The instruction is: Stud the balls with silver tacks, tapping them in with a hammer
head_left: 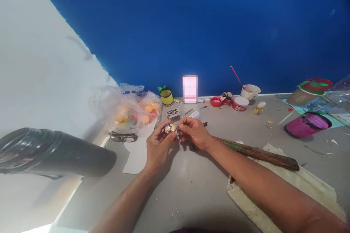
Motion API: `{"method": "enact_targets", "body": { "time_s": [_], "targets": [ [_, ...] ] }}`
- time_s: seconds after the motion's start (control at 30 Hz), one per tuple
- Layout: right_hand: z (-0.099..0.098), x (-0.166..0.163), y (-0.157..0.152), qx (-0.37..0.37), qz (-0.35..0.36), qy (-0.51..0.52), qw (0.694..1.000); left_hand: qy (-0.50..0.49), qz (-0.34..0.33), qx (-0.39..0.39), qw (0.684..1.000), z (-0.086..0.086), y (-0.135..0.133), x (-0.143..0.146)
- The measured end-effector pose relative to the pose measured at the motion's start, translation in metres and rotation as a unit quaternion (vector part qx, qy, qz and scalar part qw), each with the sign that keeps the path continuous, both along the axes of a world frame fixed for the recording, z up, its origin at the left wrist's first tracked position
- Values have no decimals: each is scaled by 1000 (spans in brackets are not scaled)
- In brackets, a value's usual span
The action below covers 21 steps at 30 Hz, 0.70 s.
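Between the fingers and thumb of my left hand [160,142] is a shiny, mirror-like silver ball [170,128]. Close to its right side, my right hand [193,133] is closed in a pinch, thumb against forefinger. A narrow dark and silvery piece [179,136] shows at those fingertips; its kind is too small to make out. Just beyond both hands stands a small open box [173,113] full of little shiny bits, with a small white box [194,115] to its right. Under my right forearm runs a long wooden handle [259,156], its far end partly hidden by my right hand.
Eyeglasses [123,137] and a plastic bag [136,105] lie at left, near a large dark cylinder [82,153]. Along the blue wall stand a yellow cup [166,97], red paint tubs [240,104] and a white bowl [250,91]. A pink cup [306,125] and cloth [306,185] lie right.
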State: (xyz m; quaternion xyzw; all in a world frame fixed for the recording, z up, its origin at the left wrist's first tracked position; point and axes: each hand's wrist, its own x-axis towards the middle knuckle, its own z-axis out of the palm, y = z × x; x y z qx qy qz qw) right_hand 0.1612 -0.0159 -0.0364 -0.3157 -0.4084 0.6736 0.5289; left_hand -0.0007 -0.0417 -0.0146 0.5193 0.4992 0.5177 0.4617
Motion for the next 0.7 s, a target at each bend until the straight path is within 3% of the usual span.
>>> {"method": "enact_targets", "body": {
  "time_s": [0.47,0.7],
  "targets": [
    [2,6,1,44,80,-30,995,85,-7,46,995,-9,2,-5],
    [5,5,-2,23,75,-36,996,164,22,148,975,-14,0,-5]
  ]
}}
